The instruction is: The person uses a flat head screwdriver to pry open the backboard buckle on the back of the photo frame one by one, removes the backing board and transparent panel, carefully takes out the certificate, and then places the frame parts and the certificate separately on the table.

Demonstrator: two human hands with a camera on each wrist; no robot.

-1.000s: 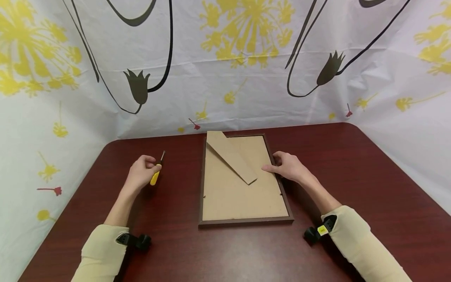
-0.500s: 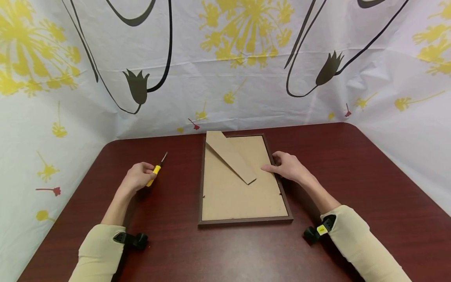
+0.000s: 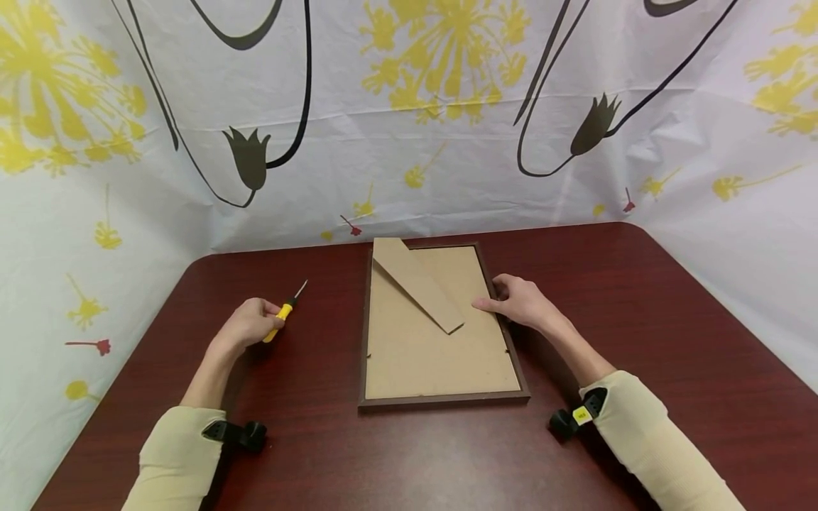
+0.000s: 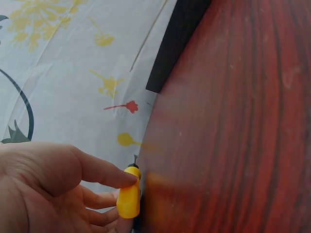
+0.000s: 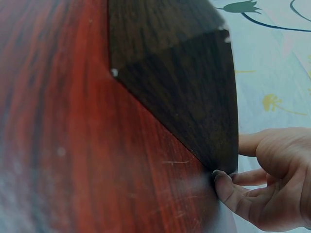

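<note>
My left hand (image 3: 249, 323) pinches a screwdriver (image 3: 279, 321) by its yellow handle, a little above the table left of the picture frame. Its shaft points away and to the right; the left wrist view shows thumb and fingertips on the handle (image 4: 129, 196). The dark brown picture frame (image 3: 447, 401) lies face down, its tan backing board (image 3: 441, 365) showing. My right hand (image 3: 520, 301) holds the frame's right side, thumb over the board and fingers curled round the outer edge. In the right wrist view, fingertips of the right hand (image 5: 277, 182) touch the frame's side (image 5: 189, 92).
A folded cardboard stand flap (image 3: 418, 287) lies slantwise on the backing board. Small dark tabs sit at the frame's inner edges. The dark red wooden table (image 3: 409, 461) ends at a white patterned cloth (image 3: 358, 170) behind and at both sides.
My left hand has moved slightly toward me with the screwdriver, whose tip now leans further right. The right hand and the picture frame have stayed in place.
</note>
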